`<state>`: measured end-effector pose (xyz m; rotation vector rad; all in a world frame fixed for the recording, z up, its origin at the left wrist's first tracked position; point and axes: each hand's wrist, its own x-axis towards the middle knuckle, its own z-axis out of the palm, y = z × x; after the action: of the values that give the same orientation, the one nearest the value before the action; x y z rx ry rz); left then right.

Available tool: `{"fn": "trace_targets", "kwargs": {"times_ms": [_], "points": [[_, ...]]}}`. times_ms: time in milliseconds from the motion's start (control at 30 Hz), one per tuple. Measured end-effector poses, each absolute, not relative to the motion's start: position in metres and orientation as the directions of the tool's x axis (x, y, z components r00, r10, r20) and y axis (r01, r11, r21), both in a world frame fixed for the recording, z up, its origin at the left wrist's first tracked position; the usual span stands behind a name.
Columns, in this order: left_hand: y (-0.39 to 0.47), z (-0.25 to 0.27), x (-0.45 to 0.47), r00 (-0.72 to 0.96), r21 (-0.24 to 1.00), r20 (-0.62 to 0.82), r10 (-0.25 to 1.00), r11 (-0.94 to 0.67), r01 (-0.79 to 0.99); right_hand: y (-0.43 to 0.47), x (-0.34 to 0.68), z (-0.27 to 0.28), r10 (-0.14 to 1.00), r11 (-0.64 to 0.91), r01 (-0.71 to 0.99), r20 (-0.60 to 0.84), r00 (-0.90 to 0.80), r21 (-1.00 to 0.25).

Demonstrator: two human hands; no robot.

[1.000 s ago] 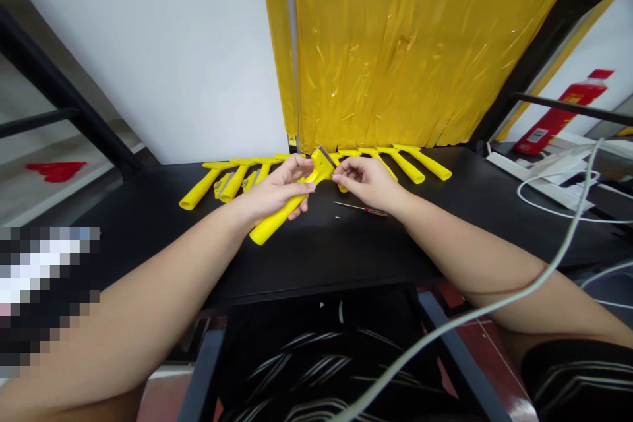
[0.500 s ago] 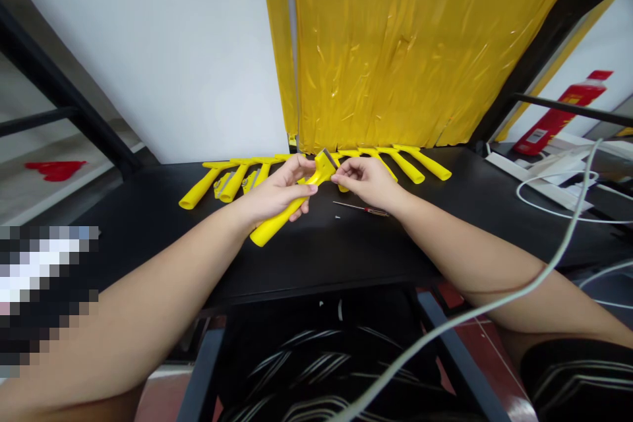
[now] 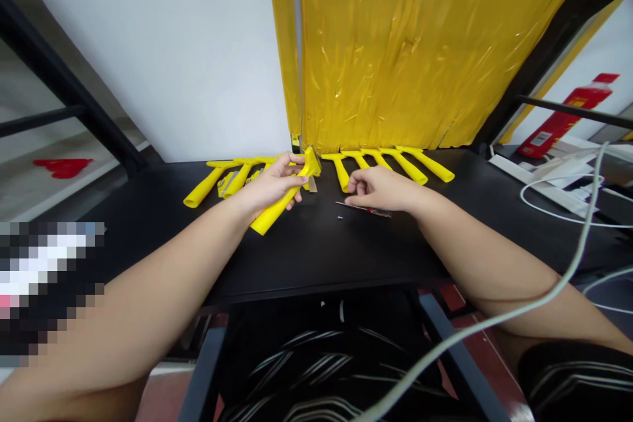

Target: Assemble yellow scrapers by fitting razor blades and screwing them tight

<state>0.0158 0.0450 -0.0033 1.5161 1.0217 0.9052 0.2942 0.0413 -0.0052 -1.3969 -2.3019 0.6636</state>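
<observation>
A yellow plastic scraper (image 3: pixel 279 208) with a hollow handle and a metal piece at its head is gripped in my left hand (image 3: pixel 270 186), its head pointing up and away from me. My right hand (image 3: pixel 378 190) is low over the table, fingers curled and thumb bent in; whatever lies between the fingertips is hidden. Just under those fingertips lies a thin screwdriver (image 3: pixel 376 211) with a red handle. A tiny screw (image 3: pixel 339 217) rests on the tabletop nearby. Behind my left hand, a flat metal piece (image 3: pixel 312 185) shows on the table.
Several yellow scraper handles (image 3: pixel 413 169) line the back of the black table (image 3: pixel 297 264), with more (image 3: pixel 204 187) at the left. Yellow film (image 3: pixel 395 46) covers part of the back panel. At right stand a red bottle (image 3: pixel 568 115) and white parts; a pale cable (image 3: pixel 494 316) crosses in front.
My right hand has left the scraper's head and moved down and right to the screwdriver. My left hand has shifted slightly left with the scraper, which has turned a little.
</observation>
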Motion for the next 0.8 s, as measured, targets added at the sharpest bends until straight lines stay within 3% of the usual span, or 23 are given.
{"fn": "trace_targets", "kwargs": {"times_ms": [167,300,367,433,567,800], "points": [[0.045,0.0,0.012,0.333,0.981,0.065,0.941,-0.121,0.151,0.03,0.317,0.016,0.836,0.422,0.848,-0.224,-0.5,-0.32],[0.044,0.001,0.013,0.337,0.982,0.07,0.939,-0.123,0.14,0.032,0.321,0.018,0.789,0.426,0.857,-0.346,-0.508,-0.289],[0.044,0.001,0.013,0.337,0.984,0.067,0.939,-0.119,0.136,0.034,0.319,0.014,0.783,0.446,0.827,-0.297,-0.546,-0.343],[0.044,0.002,0.013,0.326,0.986,0.061,0.943,-0.108,0.128,0.037,0.314,0.008,0.796,0.467,0.76,-0.16,-0.584,-0.452],[0.045,0.002,0.012,0.317,0.991,0.054,0.947,-0.09,0.1,0.04,0.302,-0.004,0.868,0.436,0.669,0.084,-0.49,-0.602],[0.043,0.003,0.014,0.341,0.994,0.06,0.938,-0.089,0.069,0.041,0.289,-0.011,0.894,0.388,0.647,0.098,-0.437,-0.657]]}}
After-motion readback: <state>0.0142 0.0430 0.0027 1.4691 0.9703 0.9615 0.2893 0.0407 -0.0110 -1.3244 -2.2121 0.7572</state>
